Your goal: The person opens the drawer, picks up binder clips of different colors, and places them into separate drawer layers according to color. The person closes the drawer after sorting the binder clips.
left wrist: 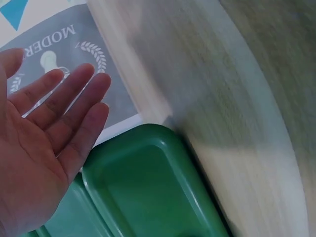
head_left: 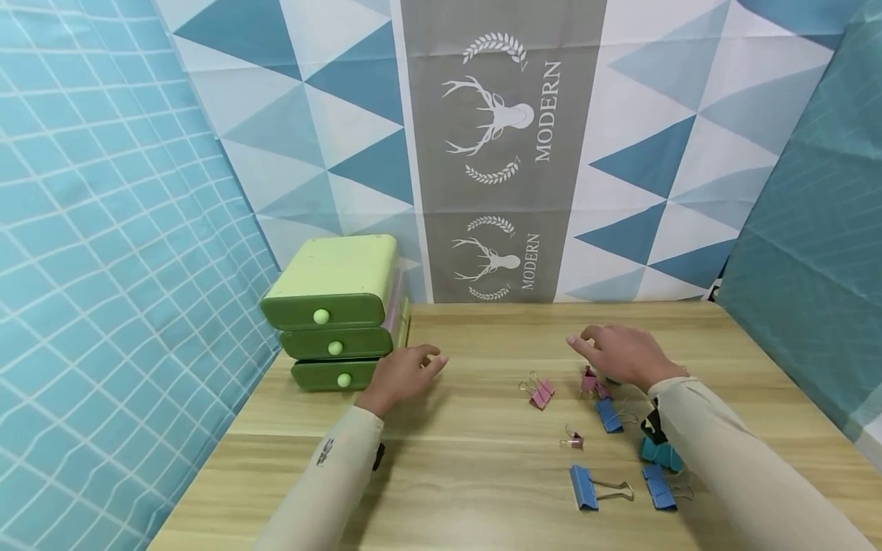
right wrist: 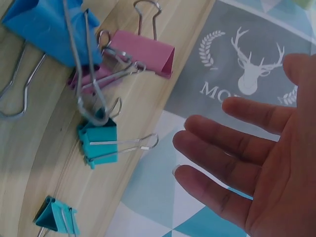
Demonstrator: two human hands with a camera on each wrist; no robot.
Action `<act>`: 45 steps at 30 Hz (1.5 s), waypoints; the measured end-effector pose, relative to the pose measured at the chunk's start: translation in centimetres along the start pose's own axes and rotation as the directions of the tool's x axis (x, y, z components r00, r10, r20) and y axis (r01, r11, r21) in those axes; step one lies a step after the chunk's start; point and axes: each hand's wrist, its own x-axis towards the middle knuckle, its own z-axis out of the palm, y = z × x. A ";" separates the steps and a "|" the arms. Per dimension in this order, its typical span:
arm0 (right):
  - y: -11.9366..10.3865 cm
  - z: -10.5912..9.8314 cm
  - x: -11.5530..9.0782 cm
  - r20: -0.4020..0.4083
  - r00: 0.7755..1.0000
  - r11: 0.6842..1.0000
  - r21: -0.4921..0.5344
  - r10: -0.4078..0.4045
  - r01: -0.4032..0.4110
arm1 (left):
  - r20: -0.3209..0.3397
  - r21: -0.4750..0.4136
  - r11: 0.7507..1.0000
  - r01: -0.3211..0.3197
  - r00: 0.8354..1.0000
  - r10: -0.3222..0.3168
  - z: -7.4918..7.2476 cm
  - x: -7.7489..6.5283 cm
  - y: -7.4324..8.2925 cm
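My left hand (head_left: 403, 375) hovers beside the lowest drawer of a green drawer unit (head_left: 331, 264), fingers loosely extended and holding nothing. In the left wrist view its palm shows empty above a green drawer front (left wrist: 143, 182). My right hand (head_left: 627, 353) is over the far end of a scatter of binder clips, also holding nothing. Beneath it lie a pink binder clip (head_left: 589, 380) and a blue binder clip (head_left: 609, 416). The right wrist view shows relaxed, parted fingers, apart from a teal binder clip (right wrist: 101, 143) and a larger pink one (right wrist: 143, 52).
More clips lie on the wooden table (head_left: 468, 474): a pink clip (head_left: 542, 394), a small dark pink clip (head_left: 576, 441), a large blue clip (head_left: 584, 488) and a teal clip (head_left: 661, 454). Patterned cloth (head_left: 496, 184) hangs behind; a blue grid curtain (head_left: 103, 229) stands left.
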 end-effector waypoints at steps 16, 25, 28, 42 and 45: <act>-1.6 0.1 0.4 -0.058 0.994 0.996 0.019 -0.090 0.091 | 0.022 -0.400 0.910 0.111 0.994 -0.112 -0.9 -2.6 -2.3; -4.1 0.1 0.4 -0.065 0.989 0.991 0.024 -0.132 0.134 | 0.001 -0.537 0.832 0.136 0.987 -0.161 -1.2 -4.2 -3.4; -5.3 0.2 1.0 -0.085 0.986 0.988 0.047 -0.144 0.149 | -0.024 -0.548 0.824 0.143 0.982 -0.186 -1.8 -4.7 -3.9; -8.7 1.1 2.3 -0.095 0.985 0.986 0.067 -0.147 0.154 | -0.144 -0.571 0.789 0.226 0.919 -0.367 -4.6 -7.5 -7.9; -9.0 1.5 2.3 -0.080 0.987 0.986 0.084 -0.139 0.145 | -0.154 -0.615 0.748 0.249 0.893 -0.424 -4.8 -7.9 -8.8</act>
